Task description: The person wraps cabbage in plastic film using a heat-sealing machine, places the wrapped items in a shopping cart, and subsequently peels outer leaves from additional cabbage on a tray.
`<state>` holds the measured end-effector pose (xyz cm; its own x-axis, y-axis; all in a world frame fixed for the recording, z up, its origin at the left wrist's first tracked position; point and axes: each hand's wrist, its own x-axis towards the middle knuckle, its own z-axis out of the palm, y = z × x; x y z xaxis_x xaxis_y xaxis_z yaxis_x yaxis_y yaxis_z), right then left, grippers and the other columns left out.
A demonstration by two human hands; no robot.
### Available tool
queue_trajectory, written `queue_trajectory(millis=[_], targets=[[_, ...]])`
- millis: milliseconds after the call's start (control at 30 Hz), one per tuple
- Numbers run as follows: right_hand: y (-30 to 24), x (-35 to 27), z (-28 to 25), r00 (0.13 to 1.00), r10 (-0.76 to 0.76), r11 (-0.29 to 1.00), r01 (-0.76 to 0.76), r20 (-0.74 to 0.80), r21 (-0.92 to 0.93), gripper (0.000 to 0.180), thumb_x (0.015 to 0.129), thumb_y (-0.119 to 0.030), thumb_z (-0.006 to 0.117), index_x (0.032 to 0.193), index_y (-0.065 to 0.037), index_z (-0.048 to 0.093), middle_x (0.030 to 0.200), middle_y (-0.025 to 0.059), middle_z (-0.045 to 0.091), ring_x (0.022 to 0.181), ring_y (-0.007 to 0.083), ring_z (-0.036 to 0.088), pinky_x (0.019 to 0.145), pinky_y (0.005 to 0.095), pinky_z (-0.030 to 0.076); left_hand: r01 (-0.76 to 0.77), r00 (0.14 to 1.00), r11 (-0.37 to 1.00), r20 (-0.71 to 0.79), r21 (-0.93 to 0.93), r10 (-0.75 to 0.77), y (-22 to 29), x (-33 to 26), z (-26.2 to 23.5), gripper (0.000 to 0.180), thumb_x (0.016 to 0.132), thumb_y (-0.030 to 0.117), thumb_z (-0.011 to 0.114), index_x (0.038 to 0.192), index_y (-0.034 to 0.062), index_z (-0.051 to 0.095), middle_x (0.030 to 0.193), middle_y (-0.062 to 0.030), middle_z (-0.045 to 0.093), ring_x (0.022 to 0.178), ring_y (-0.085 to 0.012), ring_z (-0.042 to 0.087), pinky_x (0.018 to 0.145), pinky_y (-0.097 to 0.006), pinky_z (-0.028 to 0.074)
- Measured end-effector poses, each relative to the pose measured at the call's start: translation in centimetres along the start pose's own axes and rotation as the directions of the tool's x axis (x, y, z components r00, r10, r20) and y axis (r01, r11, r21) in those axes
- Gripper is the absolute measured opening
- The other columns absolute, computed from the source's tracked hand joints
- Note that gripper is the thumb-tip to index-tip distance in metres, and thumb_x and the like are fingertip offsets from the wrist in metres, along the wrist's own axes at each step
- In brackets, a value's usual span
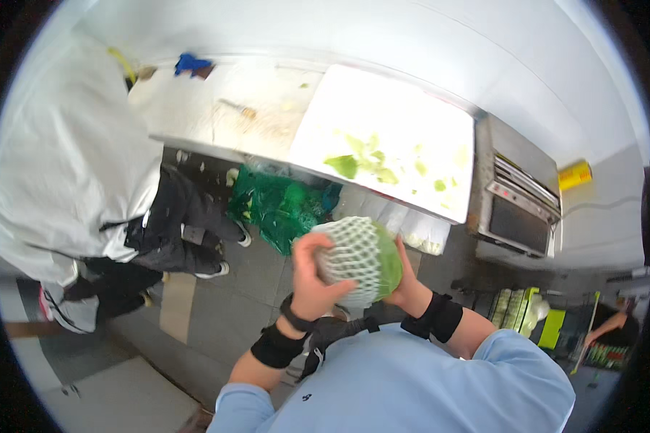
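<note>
Between my two hands, in front of my waist, is a round green cabbage (390, 261) partly covered by a white foam net sleeve (352, 260). My left hand (316, 280) wraps the netted side, with its thumb across the mesh. On the bare green side, my right hand (409, 281) presses with its palm and fingers; part of those fingers is hidden behind the cabbage. Beyond it, loose green leaf pieces (365, 162) are scattered over a large white board (404, 115) on the counter.
Under the counter sits a green plastic bag (274, 206). A small brush-like tool (238, 108) and a blue cloth-like item (192, 65) lie on the counter's left part. A metal appliance (516, 195) stands right. Another person in white (72, 159) is at left; someone else (617, 325) is far right.
</note>
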<state>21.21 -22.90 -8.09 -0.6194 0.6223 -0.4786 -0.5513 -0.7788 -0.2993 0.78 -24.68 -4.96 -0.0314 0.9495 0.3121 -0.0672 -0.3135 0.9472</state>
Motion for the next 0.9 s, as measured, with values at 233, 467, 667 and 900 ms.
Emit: queue_trajectory(millis=[233,467,667,900], targets=[[-8.8,-8.3,-5.9,0.936,-0.350,0.927,0.351,-0.025,0.131,0.068,0.094,-0.064,0.037,0.142,-0.016,0.044,0.139,0.0089,0.052,0.123,0.0260,0.054,0.103,0.0467,0.045,-0.299,0.861,0.876,0.502,0.377,0.078,4.0,10.5,14.8,0.027,0.080,0.016,0.072,0.100,0.0035,0.059,0.105,-0.0137,0.050,0.096,-0.0292,0.052,0.084,-0.038,0.045],[-17.0,-9.4,-8.4,0.897,-0.442,0.875,0.432,-0.005,0.219,0.069,0.094,-0.062,0.040,0.144,-0.014,0.042,0.140,0.0097,0.051,0.126,0.0265,0.051,0.106,0.0456,0.041,-0.355,0.870,0.808,0.482,0.471,0.101,5.6,17.5,22.9,0.021,0.080,0.013,0.072,0.084,0.0018,0.055,0.086,-0.0110,0.053,0.081,-0.0266,0.052,0.065,-0.034,0.045],[-20.3,-8.0,-9.6,0.867,-0.486,0.859,0.450,0.111,0.245,0.071,0.093,-0.063,0.039,0.144,-0.014,0.041,0.143,0.0103,0.048,0.129,0.0281,0.049,0.109,0.0475,0.038,-0.098,0.746,0.948,0.653,0.302,-0.131,3.5,22.7,21.4,0.017,0.084,0.007,0.070,0.080,0.0033,0.054,0.068,-0.0028,0.046,0.059,-0.0125,0.041,0.056,-0.027,0.036],[-23.1,-4.3,-8.3,0.763,-0.626,0.719,0.485,0.161,0.497,0.069,0.093,-0.060,0.042,0.145,-0.014,0.040,0.146,0.0111,0.045,0.131,0.0305,0.047,0.111,0.0491,0.036,-0.151,0.984,0.901,0.146,0.406,0.100,-7.5,30.7,18.3,0.019,0.091,0.004,0.063,0.077,0.0033,0.049,0.062,0.0014,0.039,0.058,-0.0079,0.034,0.053,-0.024,0.032]])
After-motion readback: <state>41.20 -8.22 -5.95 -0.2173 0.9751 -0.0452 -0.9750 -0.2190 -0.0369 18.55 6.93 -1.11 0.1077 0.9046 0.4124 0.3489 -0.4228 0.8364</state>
